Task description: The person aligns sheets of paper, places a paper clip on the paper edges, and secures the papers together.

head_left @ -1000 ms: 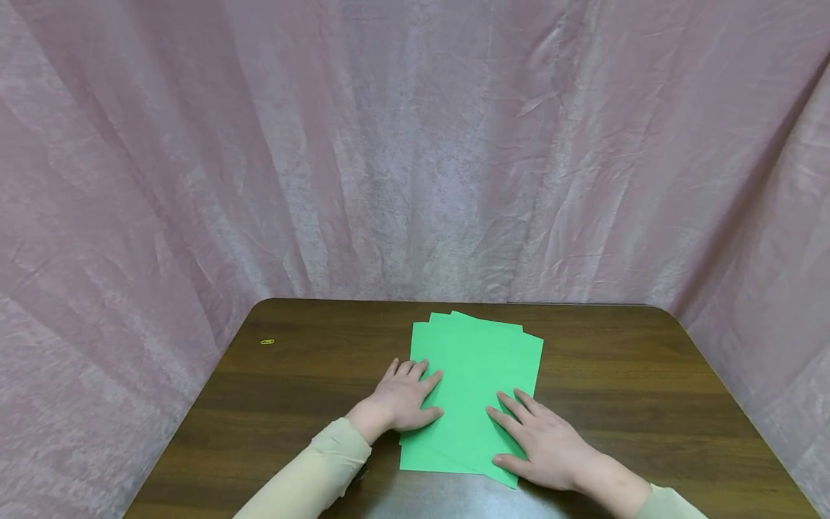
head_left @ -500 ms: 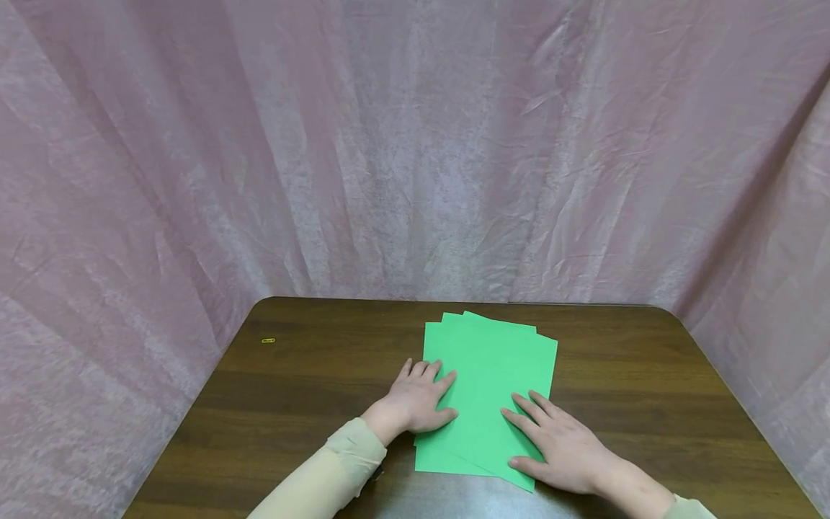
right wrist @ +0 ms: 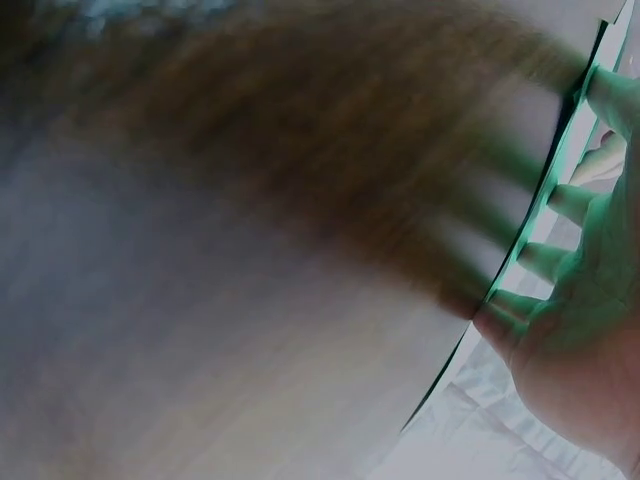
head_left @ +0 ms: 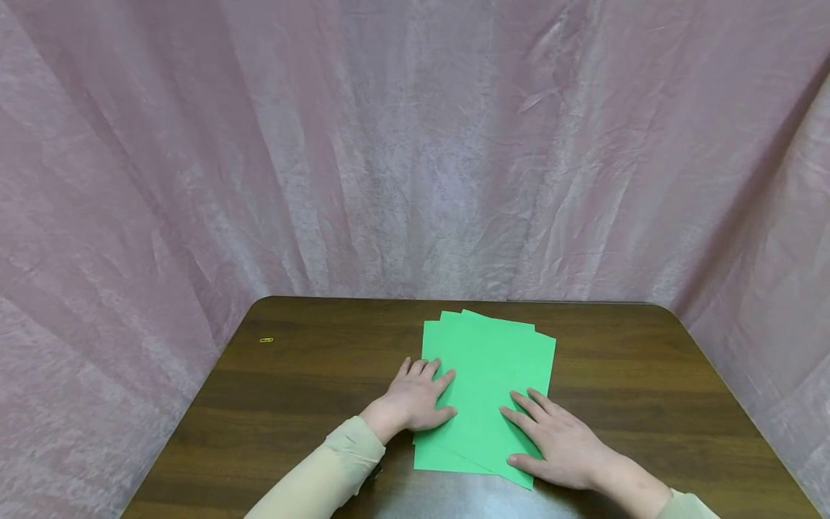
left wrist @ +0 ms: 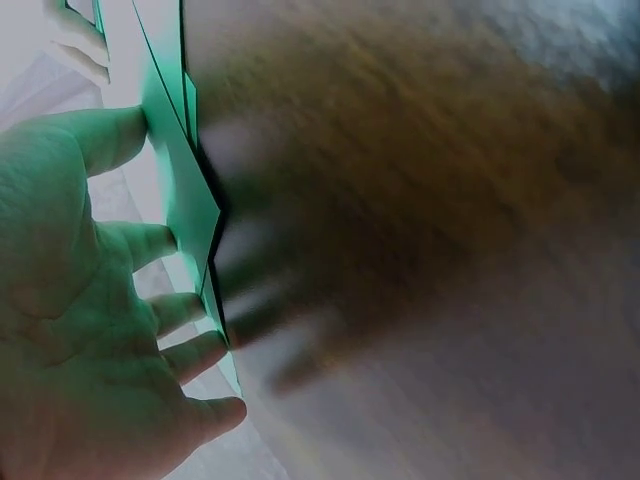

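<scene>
Several green paper sheets (head_left: pixel 483 367) lie fanned out and overlapping on the table, their corners sticking out at different angles. My left hand (head_left: pixel 415 400) rests on their left edge with fingers spread. On the lower right part of the sheets lies my right hand (head_left: pixel 560 443), its fingers spread too. In the left wrist view, the left hand's (left wrist: pixel 90 270) fingertips touch the paper's (left wrist: pixel 190 190) edge. The right wrist view has the right hand's (right wrist: pixel 590 270) fingertips at the sheet edge. Neither hand grips anything.
A small yellow paper clip (head_left: pixel 266 339) lies at the back left of the brown wooden table (head_left: pixel 292 389). Pinkish curtains (head_left: pixel 415 144) hang behind the table and at its sides.
Over the first half second, both hands and the green sheets shifted a little to the right together. Since then they look almost still.
</scene>
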The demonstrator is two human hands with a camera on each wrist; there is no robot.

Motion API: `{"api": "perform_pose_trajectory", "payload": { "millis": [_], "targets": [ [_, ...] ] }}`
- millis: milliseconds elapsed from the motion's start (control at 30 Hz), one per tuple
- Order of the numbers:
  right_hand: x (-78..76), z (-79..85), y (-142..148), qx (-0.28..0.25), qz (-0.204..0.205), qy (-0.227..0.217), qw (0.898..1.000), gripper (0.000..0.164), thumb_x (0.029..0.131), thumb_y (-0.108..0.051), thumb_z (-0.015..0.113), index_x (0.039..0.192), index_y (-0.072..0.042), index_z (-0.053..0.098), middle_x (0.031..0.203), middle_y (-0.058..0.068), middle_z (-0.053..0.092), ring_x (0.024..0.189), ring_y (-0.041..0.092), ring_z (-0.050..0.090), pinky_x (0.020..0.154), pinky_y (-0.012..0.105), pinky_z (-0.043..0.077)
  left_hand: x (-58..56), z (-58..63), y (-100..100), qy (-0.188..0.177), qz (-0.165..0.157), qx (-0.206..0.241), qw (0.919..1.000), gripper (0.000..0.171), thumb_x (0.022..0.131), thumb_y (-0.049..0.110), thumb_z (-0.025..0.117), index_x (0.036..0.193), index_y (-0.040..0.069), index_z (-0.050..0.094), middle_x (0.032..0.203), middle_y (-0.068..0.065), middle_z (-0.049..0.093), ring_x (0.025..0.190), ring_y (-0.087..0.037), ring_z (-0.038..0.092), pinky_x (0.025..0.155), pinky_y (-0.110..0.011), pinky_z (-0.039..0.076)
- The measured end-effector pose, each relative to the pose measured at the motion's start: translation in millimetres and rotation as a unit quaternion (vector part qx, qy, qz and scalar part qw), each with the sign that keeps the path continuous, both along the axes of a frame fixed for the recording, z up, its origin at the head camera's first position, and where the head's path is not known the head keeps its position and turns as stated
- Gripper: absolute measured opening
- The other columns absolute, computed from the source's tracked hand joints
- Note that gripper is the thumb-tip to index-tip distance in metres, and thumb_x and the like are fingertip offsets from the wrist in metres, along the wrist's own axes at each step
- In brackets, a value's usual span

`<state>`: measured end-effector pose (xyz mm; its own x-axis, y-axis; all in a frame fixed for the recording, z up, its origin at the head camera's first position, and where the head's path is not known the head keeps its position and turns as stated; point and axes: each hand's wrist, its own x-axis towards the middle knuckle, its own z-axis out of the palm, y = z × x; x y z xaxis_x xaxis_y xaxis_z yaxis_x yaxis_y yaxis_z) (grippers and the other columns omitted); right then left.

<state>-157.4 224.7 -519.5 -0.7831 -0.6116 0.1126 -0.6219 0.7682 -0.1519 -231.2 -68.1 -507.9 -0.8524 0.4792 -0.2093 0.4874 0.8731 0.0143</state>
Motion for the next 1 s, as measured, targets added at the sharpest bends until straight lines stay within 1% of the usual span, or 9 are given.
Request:
{"api": "perform_pose_trajectory", "payload": {
  "millis": [133, 267, 367, 433, 600, 700, 767, 833, 1000],
  "targets": [
    [-3.0, 3.2, -1.4, -0.002, 0.002, -0.006, 1.0, 0.072, 0.097, -0.064, 0.057, 0.152, -0.018, 0.051, 0.159, 0.011, 0.042, 0.146, 0.041, 0.035, 0.11, 0.057, 0.039, -2.6, 1.6, -1.8, -0.008, 0.008, 0.021, 0.9997, 0.073, 0.099, 0.065, 0.05, 0.162, 0.032, 0.033, 0.165, -0.006, 0.028, 0.149, -0.03, 0.027, 0.122, -0.054, 0.019],
    [-7.5, 8.0, -2.5, -0.006, 0.001, -0.039, 0.999, 0.072, 0.097, -0.064, 0.058, 0.152, -0.018, 0.05, 0.159, 0.012, 0.041, 0.146, 0.042, 0.034, 0.111, 0.059, 0.038, -6.1, 3.2, -6.0, -0.026, 0.017, 0.073, 0.9969, 0.072, 0.1, 0.064, 0.05, 0.161, 0.027, 0.037, 0.164, -0.009, 0.03, 0.149, -0.034, 0.028, 0.121, -0.056, 0.021],
    [-11.0, 13.1, -1.7, -0.021, -0.004, -0.085, 0.996, 0.072, 0.097, -0.063, 0.059, 0.153, -0.017, 0.05, 0.16, 0.012, 0.04, 0.147, 0.043, 0.031, 0.112, 0.061, 0.037, -9.9, 2.2, -10.0, -0.052, 0.027, 0.147, 0.9874, 0.072, 0.103, 0.06, 0.046, 0.161, 0.019, 0.036, 0.164, -0.013, 0.032, 0.149, -0.038, 0.027, 0.121, -0.058, 0.019],
    [-13.3, 17.1, -0.8, -0.041, -0.012, -0.117, 0.992, 0.072, 0.097, -0.063, 0.058, 0.152, -0.016, 0.051, 0.16, 0.013, 0.039, 0.148, 0.043, 0.03, 0.112, 0.061, 0.036, -11.8, 2.6, -12.9, -0.073, 0.04, 0.212, 0.9738, 0.073, 0.105, 0.058, 0.044, 0.161, 0.014, 0.034, 0.163, -0.017, 0.032, 0.15, -0.041, 0.025, 0.121, -0.06, 0.018],
    [-14.4, 28.6, 2.0, -0.127, -0.053, -0.186, 0.973, 0.072, 0.099, -0.062, 0.056, 0.154, -0.016, 0.048, 0.161, 0.011, 0.036, 0.149, 0.039, 0.029, 0.113, 0.061, 0.034, -10.0, 8.1, -20.9, -0.128, 0.085, 0.354, 0.9225, 0.074, 0.107, 0.056, 0.041, 0.162, 0.009, 0.028, 0.165, -0.02, 0.024, 0.152, -0.043, 0.018, 0.119, -0.063, 0.02],
    [-13.9, 34.7, 4.6, -0.19, -0.092, -0.22, 0.952, 0.072, 0.102, -0.058, 0.054, 0.156, -0.013, 0.043, 0.162, 0.013, 0.035, 0.149, 0.039, 0.028, 0.115, 0.061, 0.03, -5.8, 13.2, -26.7, -0.167, 0.114, 0.412, 0.8882, 0.074, 0.108, 0.055, 0.04, 0.163, 0.008, 0.025, 0.167, -0.018, 0.02, 0.153, -0.04, 0.015, 0.118, -0.063, 0.022],
    [-14.1, 38.6, 7.5, -0.231, -0.122, -0.246, 0.934, 0.072, 0.104, -0.055, 0.051, 0.158, -0.009, 0.038, 0.162, 0.017, 0.034, 0.15, 0.042, 0.026, 0.115, 0.063, 0.028, -2.8, 17.3, -31.7, -0.199, 0.138, 0.451, 0.8591, 0.076, 0.108, 0.056, 0.04, 0.163, 0.007, 0.023, 0.167, -0.017, 0.019, 0.153, -0.039, 0.015, 0.119, -0.063, 0.02],
    [-14.1, 42.4, 12.1, -0.275, -0.16, -0.281, 0.906, 0.073, 0.105, -0.055, 0.049, 0.159, -0.008, 0.034, 0.163, 0.019, 0.032, 0.15, 0.043, 0.024, 0.116, 0.064, 0.026, 0.4, 20.1, -37.7, -0.228, 0.164, 0.482, 0.8302, 0.079, 0.107, 0.058, 0.04, 0.163, 0.006, 0.021, 0.167, -0.017, 0.02, 0.153, -0.038, 0.017, 0.119, -0.063, 0.02],
    [-9.6, 49.3, 26.9, -0.389, -0.225, -0.374, 0.811, 0.08, 0.106, -0.057, 0.045, 0.16, -0.001, 0.025, 0.161, 0.027, 0.03, 0.145, 0.048, 0.032, 0.115, 0.062, 0.03, 11.5, 26.5, -55.9, -0.295, 0.219, 0.535, 0.7609, 0.085, 0.105, 0.061, 0.043, 0.162, 0.002, 0.019, 0.165, -0.024, 0.021, 0.149, -0.044, 0.026, 0.119, -0.06, 0.025]
  ]
}}
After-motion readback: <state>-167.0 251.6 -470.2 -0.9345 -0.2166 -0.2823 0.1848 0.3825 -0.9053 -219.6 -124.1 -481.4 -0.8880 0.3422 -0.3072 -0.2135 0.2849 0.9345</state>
